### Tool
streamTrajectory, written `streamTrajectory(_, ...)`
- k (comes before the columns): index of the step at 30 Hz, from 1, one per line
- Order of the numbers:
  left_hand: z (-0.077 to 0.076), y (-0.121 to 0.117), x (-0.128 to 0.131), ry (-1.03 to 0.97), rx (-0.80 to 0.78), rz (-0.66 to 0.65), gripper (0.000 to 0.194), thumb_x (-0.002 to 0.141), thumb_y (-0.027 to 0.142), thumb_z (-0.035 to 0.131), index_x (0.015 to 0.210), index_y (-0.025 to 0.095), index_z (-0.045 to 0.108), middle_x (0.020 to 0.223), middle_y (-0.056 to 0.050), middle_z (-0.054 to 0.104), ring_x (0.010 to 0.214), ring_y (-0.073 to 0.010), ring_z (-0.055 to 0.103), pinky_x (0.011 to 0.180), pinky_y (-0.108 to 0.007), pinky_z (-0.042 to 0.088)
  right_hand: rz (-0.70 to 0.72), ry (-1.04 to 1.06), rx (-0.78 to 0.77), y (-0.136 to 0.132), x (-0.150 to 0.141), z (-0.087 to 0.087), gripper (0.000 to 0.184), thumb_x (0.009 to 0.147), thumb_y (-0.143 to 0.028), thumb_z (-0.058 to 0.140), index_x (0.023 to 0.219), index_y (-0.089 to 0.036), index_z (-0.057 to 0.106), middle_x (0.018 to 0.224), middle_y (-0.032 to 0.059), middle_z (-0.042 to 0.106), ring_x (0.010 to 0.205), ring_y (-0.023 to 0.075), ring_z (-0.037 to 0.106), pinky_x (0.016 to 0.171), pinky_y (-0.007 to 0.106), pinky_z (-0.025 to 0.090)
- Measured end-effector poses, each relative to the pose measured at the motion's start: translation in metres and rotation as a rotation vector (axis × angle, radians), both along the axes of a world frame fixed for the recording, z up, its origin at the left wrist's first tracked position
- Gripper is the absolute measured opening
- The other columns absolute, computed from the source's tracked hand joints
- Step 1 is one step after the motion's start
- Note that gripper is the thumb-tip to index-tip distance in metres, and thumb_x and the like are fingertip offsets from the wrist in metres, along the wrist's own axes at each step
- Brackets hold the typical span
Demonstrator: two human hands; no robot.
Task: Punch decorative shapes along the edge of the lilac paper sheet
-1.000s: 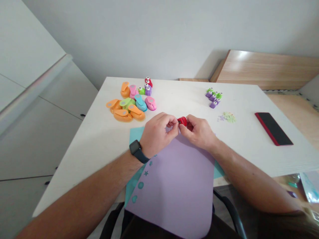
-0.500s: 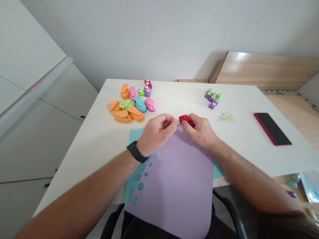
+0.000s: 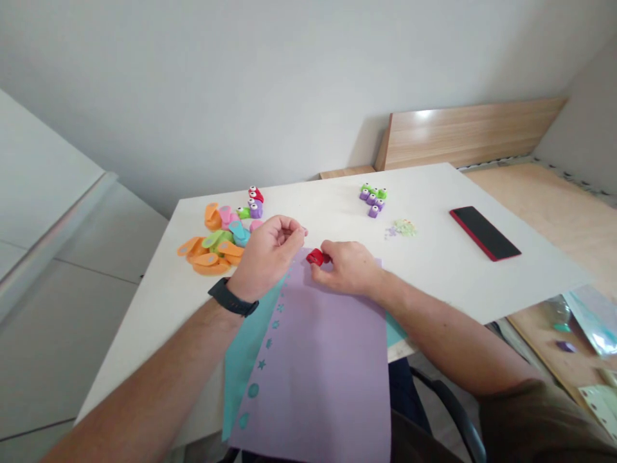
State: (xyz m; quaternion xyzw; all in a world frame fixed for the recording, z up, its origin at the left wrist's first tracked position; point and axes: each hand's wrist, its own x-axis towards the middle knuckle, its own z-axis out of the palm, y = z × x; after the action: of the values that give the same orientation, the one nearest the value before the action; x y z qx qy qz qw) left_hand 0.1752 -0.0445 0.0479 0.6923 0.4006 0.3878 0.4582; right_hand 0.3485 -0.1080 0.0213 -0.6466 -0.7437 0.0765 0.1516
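Note:
My right hand [image 3: 349, 265] grips a small red craft punch [image 3: 315, 257] between thumb and fingers, over the far part of a lavender paper sheet [image 3: 328, 360]. Along the sheet's left side runs a row of punched shapes, among them a star and a circle. Under it lies a teal sheet [image 3: 236, 386], showing at the left and right. My left hand [image 3: 270, 254], with a dark watch [image 3: 234, 299] at the wrist, is raised left of the punch. Its thumb and fingertips are pinched together; whatever they hold is too small to make out.
Larger lever punches [image 3: 207, 257] in several colours cluster at the left, with small punches [image 3: 255, 204] behind. More small punches [image 3: 373, 198] stand at the back right, near a pile of paper cutouts [image 3: 405, 227]. A black, red-edged phone-like object [image 3: 484, 233] lies right.
The view has turned, shifting the table leftward. My left hand has drawn away from the punch, up and left. My right hand still holds the punch, now lower over the lavender sheet.

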Motion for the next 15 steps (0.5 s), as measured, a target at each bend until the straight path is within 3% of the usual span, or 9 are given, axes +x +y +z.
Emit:
streamTrajectory(3,0.017,0.0,0.035,0.11,0.021,-0.149,0.012,0.088,0.03,0.063,0.088,0.019,0.06,0.079,0.001,0.065,0.064,-0.0113,0.059,0.057,-0.023,0.046,0.025,0.023,-0.005,0.0,0.0,-0.004,0.039,0.09,-0.052,0.053,0.098,-0.019,0.071,0.089,0.0093,0.077,0.079,0.0252,0.071,0.072,0.033,0.047)
streamTrajectory(6,0.024,0.001,0.082,0.261,0.119,-0.256,0.009,0.082,0.025,0.066,0.085,0.018,0.062,0.077,0.0,0.068,0.065,-0.0123,0.061,0.058,-0.023,0.046,0.049,0.08,0.012,0.002,0.002,-0.013,0.044,0.088,-0.052,0.058,0.109,-0.017,0.073,0.1,0.0113,0.078,0.095,0.0292,0.071,0.085,0.036,0.051)
streamTrajectory(10,0.018,0.009,0.146,0.37,0.19,-0.383,0.01,0.077,0.024,0.069,0.084,0.017,0.064,0.079,-0.001,0.071,0.07,-0.0139,0.063,0.064,-0.025,0.048,0.117,0.147,0.107,0.007,0.006,-0.025,0.057,0.088,-0.054,0.059,0.131,-0.017,0.066,0.128,0.0109,0.072,0.119,0.0305,0.064,0.101,0.038,0.049)
streamTrajectory(15,0.003,0.02,0.199,0.501,0.195,-0.471,0.031,0.071,0.015,0.073,0.1,0.018,0.064,0.082,0.0,0.076,0.073,-0.0153,0.067,0.066,-0.026,0.048,0.219,0.103,0.038,0.012,0.011,-0.032,0.047,0.093,-0.051,0.057,0.133,-0.028,0.066,0.146,0.001,0.063,0.135,0.0281,0.055,0.11,0.038,0.046)
